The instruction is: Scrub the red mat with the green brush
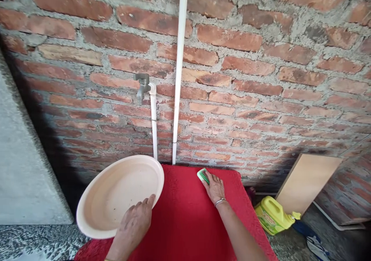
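My left hand [135, 220] grips the near right rim of a pale peach plastic basin [124, 187]. The basin is tilted, its inside facing me, with a few dark specks on the bottom. It is at the left part of a red cloth-covered table [188, 222]. Toward the far right of the red cloth, my right hand [215, 187] is closed over a green and white scrubbing brush [203, 175]. A bracelet circles that wrist. The palm hides part of the brush.
A grey tap [142, 85] on a white pipe [154, 125] juts from the brick wall [232, 79]. Another white pipe [179, 60] runs upward beside it. At right stand a yellow jug [274, 216] and a leaning board [308, 179]. A grey slab [26, 156] is at left.
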The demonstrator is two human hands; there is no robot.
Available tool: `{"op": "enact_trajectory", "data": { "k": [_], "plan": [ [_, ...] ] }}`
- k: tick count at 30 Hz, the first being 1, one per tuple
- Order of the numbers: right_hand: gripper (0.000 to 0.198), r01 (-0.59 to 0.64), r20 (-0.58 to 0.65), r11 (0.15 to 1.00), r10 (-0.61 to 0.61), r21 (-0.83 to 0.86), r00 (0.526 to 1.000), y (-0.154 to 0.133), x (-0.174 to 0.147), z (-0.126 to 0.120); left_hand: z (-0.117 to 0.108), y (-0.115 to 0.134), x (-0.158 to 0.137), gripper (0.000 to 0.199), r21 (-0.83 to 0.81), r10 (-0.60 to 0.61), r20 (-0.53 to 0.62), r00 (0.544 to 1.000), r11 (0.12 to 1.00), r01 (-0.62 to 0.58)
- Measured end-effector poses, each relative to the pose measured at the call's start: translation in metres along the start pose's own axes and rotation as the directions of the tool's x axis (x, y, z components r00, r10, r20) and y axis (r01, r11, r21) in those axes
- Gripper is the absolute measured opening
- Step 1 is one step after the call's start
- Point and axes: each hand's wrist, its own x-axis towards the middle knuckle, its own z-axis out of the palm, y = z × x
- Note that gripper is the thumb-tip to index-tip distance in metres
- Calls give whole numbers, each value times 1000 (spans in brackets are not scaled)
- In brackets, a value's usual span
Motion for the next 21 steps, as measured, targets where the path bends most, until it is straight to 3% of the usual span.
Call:
{"op": "enact_trajectory", "data": {
  "k": [8,13,21],
  "plan": [
    [53,-298,-102,953,290,-64,951,95,-15,-10,0,0,-1,50,-2,-14,-10,1000,1000,14],
    [59,-501,-59,853,513,146,856,134,-26,-10,3,1,-2,48,-2,4,-67,998,1000,-5],
    [53,-647,12,678,687,348,727,179,-47,-32,13,4,-4,50,53,22,-145,989,998,-14]
  ]
}}
